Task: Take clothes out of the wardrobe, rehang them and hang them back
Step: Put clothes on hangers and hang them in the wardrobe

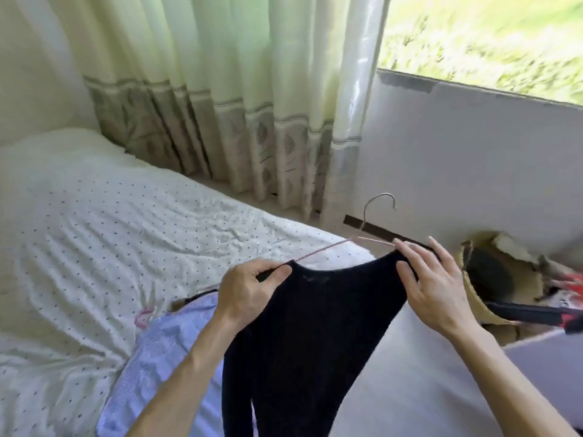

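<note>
Bedroom. Bed on the left with a white sheet, small dark dots, heavily creased; a plain white pillow at its far end. Behind it hangs a pale pleated curtain with a grey-beige patterned band low down. Window at top right, blurred greenery outside. Below it a flat white wall panel.

We see 2 bare hands, apart, both at the top edge of 1 black garment, a soft knit with a curved scooped neckline, which hangs down between the forearms in front of the bed. The left hand pinches the garment's left top corner, fingers curled, where a thin pink strap runs taut up toward the hanger. The hanger has a dark flat bar and a silver wire hook and sits tilted just behind the garment's right corner. The right hand has straight, spread fingers, tips on that right corner and the bar; we cannot tell whether the thumb pinches the fabric.

A light blue garment, fine-patterned, lies on the bed under the left forearm. A woven straw basket, dark inside, sits at right.
</note>
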The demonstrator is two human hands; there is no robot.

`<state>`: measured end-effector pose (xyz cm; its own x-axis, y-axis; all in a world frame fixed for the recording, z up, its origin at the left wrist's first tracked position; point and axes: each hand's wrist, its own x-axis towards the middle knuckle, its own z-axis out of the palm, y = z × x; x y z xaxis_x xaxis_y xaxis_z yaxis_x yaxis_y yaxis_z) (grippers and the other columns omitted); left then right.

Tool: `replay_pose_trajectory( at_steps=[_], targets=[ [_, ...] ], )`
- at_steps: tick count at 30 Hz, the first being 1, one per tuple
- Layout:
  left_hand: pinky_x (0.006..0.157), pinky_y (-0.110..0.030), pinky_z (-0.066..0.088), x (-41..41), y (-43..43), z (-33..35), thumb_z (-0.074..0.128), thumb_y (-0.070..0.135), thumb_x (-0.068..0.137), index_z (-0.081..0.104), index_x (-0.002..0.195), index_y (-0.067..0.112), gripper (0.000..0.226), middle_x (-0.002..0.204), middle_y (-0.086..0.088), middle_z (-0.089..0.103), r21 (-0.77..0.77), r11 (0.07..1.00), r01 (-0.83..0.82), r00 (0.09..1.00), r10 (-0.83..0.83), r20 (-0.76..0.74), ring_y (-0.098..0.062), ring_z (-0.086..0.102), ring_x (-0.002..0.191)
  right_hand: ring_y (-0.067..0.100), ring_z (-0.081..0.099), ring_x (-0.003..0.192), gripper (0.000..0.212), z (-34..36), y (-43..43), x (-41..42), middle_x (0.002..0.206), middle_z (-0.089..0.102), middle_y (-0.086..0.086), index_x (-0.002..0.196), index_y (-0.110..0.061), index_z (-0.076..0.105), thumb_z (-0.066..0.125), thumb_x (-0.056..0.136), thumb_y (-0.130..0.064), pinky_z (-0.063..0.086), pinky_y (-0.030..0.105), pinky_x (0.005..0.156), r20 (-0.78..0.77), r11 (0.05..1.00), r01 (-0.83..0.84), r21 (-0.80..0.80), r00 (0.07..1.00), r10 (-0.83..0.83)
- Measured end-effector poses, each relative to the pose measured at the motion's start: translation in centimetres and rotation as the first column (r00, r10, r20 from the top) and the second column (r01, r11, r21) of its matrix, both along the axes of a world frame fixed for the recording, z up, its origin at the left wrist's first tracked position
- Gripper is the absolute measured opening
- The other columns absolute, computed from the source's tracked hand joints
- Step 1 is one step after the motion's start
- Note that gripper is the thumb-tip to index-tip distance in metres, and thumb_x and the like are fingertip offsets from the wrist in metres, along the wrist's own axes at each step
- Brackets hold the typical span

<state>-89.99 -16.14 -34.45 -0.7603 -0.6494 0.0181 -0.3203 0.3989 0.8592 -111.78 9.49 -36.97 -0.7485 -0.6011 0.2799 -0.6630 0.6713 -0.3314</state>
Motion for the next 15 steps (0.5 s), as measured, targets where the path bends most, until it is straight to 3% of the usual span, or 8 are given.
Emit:
replay_pose_trajectory(
  at_steps=[3,7,10,13,15],
  targets=[
    [0.079,-0.019,0.051,-5.9,5.7,2.7,0.072,0.046,0.087,0.068,0.083,0.062,0.016,0.089,0.035,0.069,-0.089,0.977,0.196,0.978,-0.201,-0.048,0.010,0.065,0.089,0.021,0.045,0.118,0.029,1.0,9.3,-2.1,0.119,0.065,-0.002,0.127,-0.029,0.064,0.045,0.106,-0.036,0.039,0.039,0.099,-0.020,0.985,0.119,-0.128,0.992,-0.122],
    [0.081,-0.026,0.055,-11.7,14.2,3.7,0.068,0.054,0.082,0.070,0.093,0.059,0.012,0.091,0.031,0.071,-0.053,0.912,0.406,0.906,-0.410,-0.103,0.005,0.067,0.088,0.006,0.047,0.098,0.019,1.1,20.8,-3.0,0.107,0.057,-0.017,0.112,-0.030,0.069,0.053,0.101,-0.031,0.043,0.027,0.080,0.004,0.938,0.241,-0.248,0.969,-0.248],
    [0.077,-0.030,0.054,-15.5,20.1,3.7,0.071,0.048,0.086,0.073,0.101,0.049,0.016,0.084,0.021,0.073,0.015,0.822,0.569,0.818,-0.565,-0.110,-0.003,0.069,0.080,0.008,0.057,0.092,0.018,1.1,28.2,-2.4,0.100,0.056,-0.018,0.107,-0.026,0.073,0.057,0.098,-0.027,0.040,0.014,0.081,0.017,0.876,0.325,-0.357,0.940,-0.341],
    [0.081,-0.027,0.054,-18.3,25.5,4.0,0.073,0.036,0.090,0.075,0.105,0.041,0.017,0.091,0.015,0.075,0.083,0.688,0.721,0.692,-0.711,-0.124,-0.006,0.071,0.089,0.015,0.062,0.091,0.021,1.0,34.7,-1.3,0.097,0.059,-0.012,0.108,-0.025,0.073,0.056,0.097,-0.031,0.049,0.031,0.087,0.037,0.816,0.449,-0.364,0.882,-0.469],
    [0.076,-0.026,0.053,-19.7,28.3,4.4,0.070,0.036,0.092,0.075,0.109,0.041,0.019,0.084,0.011,0.072,0.088,0.592,0.801,0.598,-0.794,-0.105,-0.008,0.069,0.084,0.018,0.062,0.091,0.022,0.8,38.2,-0.8,0.096,0.061,-0.009,0.109,-0.026,0.073,0.055,0.097,-0.032,0.052,0.041,0.085,0.027,0.776,0.527,-0.346,0.832,-0.553]
  ],
)
